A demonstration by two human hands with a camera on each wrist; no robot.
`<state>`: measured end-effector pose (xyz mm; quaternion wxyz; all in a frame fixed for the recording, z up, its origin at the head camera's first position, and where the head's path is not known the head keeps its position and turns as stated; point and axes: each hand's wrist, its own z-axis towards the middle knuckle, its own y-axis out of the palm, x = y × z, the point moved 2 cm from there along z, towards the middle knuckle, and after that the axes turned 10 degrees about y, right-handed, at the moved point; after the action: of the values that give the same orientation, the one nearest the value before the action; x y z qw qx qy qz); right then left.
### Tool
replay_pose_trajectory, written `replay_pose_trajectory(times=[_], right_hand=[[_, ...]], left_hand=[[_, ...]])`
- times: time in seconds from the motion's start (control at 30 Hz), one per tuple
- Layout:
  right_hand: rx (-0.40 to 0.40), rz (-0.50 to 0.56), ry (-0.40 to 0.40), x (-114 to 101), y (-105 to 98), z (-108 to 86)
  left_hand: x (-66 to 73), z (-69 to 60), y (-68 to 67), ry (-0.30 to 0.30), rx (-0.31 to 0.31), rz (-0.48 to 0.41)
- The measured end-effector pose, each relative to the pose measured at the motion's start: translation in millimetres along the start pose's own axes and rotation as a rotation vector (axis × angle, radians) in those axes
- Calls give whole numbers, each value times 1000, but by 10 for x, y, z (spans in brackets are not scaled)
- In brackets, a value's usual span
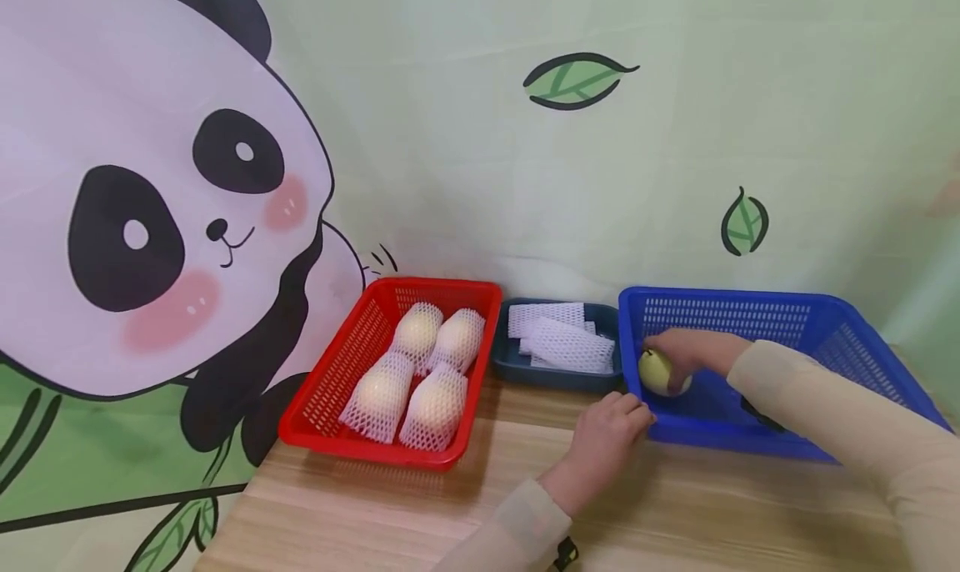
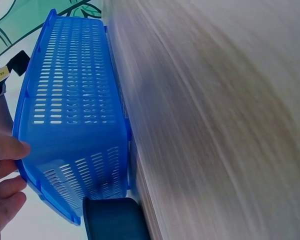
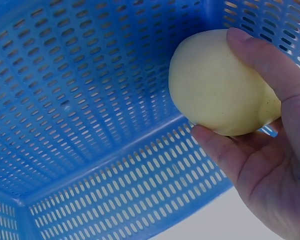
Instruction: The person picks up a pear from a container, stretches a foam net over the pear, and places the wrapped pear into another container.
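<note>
Inside the blue basket (image 1: 720, 435), near its left end, my right hand (image 1: 697, 353) holds a pale yellow-green pear (image 1: 656, 373). The right wrist view shows thumb and fingers spread around the pear (image 3: 215, 82), with its rounded end facing the camera. At the basket's near left corner, my left hand (image 1: 609, 434) grips the rim; in the left wrist view the thumb and fingers of that hand (image 2: 2, 165) lie on either side of the basket's rim. No other fruit shows in the visible part of this basket.
A red basket (image 1: 367, 454) at the left holds several pale fruits (image 1: 381, 393) in white foam nets. Between the baskets, a dark teal tray (image 1: 555, 380) holds several flat foam net sleeves (image 1: 570, 344). Everything stands on a wooden table (image 1: 337, 514) against a printed backdrop.
</note>
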<state>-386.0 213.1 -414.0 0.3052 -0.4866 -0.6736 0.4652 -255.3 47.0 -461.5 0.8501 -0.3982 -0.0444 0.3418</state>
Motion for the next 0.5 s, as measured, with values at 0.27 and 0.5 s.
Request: replay_pose_trajectory(times=[0.27, 0.5], right_hand=[[64, 65, -12, 47, -149, -112], [151, 171, -64, 86, -339, -359]], left_hand=[[-38, 18, 17, 19, 31, 6], [-46, 9, 34, 68, -28, 64]])
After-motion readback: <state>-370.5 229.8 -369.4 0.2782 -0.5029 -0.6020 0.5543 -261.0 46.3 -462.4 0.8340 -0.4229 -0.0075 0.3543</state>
